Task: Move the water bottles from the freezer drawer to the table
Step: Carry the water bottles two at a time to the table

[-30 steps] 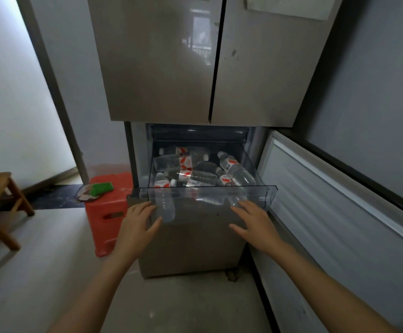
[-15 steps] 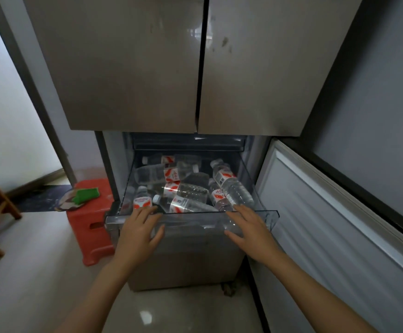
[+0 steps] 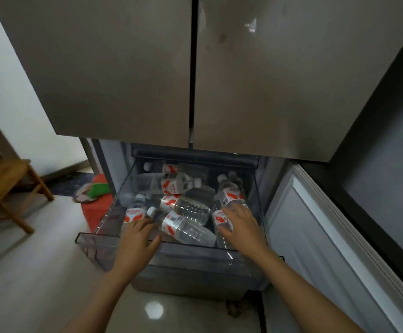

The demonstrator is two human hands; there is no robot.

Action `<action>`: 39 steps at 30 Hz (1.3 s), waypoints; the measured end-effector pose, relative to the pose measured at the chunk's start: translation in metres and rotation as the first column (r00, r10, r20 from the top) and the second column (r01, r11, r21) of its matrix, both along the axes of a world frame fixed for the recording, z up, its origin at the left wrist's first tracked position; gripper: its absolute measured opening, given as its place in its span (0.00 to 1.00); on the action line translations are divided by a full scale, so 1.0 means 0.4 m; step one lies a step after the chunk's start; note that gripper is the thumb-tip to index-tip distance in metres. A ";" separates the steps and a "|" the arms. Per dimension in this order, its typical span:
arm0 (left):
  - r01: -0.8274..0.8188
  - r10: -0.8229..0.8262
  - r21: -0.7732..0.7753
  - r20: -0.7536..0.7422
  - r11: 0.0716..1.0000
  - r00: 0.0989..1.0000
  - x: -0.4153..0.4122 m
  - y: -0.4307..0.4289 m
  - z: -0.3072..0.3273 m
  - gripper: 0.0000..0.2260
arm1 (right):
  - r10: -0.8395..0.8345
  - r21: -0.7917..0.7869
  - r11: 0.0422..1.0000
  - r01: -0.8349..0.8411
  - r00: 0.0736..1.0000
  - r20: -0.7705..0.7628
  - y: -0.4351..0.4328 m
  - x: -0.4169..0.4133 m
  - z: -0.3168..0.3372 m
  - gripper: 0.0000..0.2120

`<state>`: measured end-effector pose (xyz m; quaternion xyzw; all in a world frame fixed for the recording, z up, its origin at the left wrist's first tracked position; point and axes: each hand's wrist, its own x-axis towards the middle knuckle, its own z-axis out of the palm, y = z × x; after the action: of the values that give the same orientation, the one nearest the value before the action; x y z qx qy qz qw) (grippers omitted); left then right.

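my left hand [image 3: 138, 236] spread over freezer drawer [image 3: 87, 237] rim, right hand [image 3: 240, 224] open on one of the water bottles [image 3: 183, 227] piled inside. red stool [image 3: 92, 215] beyond left hand, half hidden by drawer wall.

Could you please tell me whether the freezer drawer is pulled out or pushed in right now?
Pulled out: the freezer drawer juts forward beyond the upper doors, its water bottles exposed from above.

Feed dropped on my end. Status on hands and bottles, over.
Left hand open, fingertips by front bottle neck. Right hand open, spread on right-side bottle. Water bottles all in freezer drawer, none gripped. Nothing blocking.
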<state>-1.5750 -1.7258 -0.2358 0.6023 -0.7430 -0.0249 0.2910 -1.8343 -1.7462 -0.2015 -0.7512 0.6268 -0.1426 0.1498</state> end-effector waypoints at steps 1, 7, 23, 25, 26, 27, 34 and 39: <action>-0.007 0.007 0.018 0.034 1.000 0.999 0.000 0.004 -0.005 0.18 | -0.003 0.008 1.000 0.004 1.000 -0.021 -0.019 0.000 -0.004 0.28; 0.001 -0.002 0.058 0.018 0.998 1.000 0.004 -0.020 -0.012 0.17 | -0.086 0.112 0.989 0.098 0.991 -0.105 -0.140 -0.005 -0.028 0.31; 0.035 -0.123 0.291 0.290 0.956 0.949 0.036 -0.416 0.028 0.31 | -0.412 0.197 0.886 0.420 0.907 -0.080 -0.287 0.034 -0.079 0.33; 0.054 -0.164 0.329 0.317 0.943 0.934 0.020 -0.448 0.019 0.32 | -0.428 0.180 0.878 0.444 0.895 -0.122 -0.293 0.041 -0.078 0.36; 0.056 -0.175 0.347 0.323 0.936 0.930 0.015 -0.455 0.014 0.32 | -0.425 0.186 0.875 0.448 0.892 -0.152 -0.294 0.043 -0.077 0.37; 0.066 -0.192 0.360 0.327 0.931 0.925 0.010 -0.465 0.006 0.33 | -0.427 0.190 0.869 0.457 0.887 -0.178 -0.295 0.043 -0.074 0.38; -0.008 -0.156 0.313 0.496 0.950 0.854 -0.013 -0.493 -0.011 0.34 | -0.405 0.252 0.860 0.443 0.894 -0.192 -0.251 0.031 -0.074 0.44; -0.040 -0.136 0.302 0.539 0.952 0.831 -0.040 -0.484 -0.014 0.31 | -0.314 0.306 0.876 0.374 0.922 -0.229 -0.192 0.040 -0.069 0.46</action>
<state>-1.5908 -1.9195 -0.2416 0.6014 -0.7977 0.0305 -0.0326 -1.8181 -1.8229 -0.2293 -0.5990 0.7763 0.0100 0.1960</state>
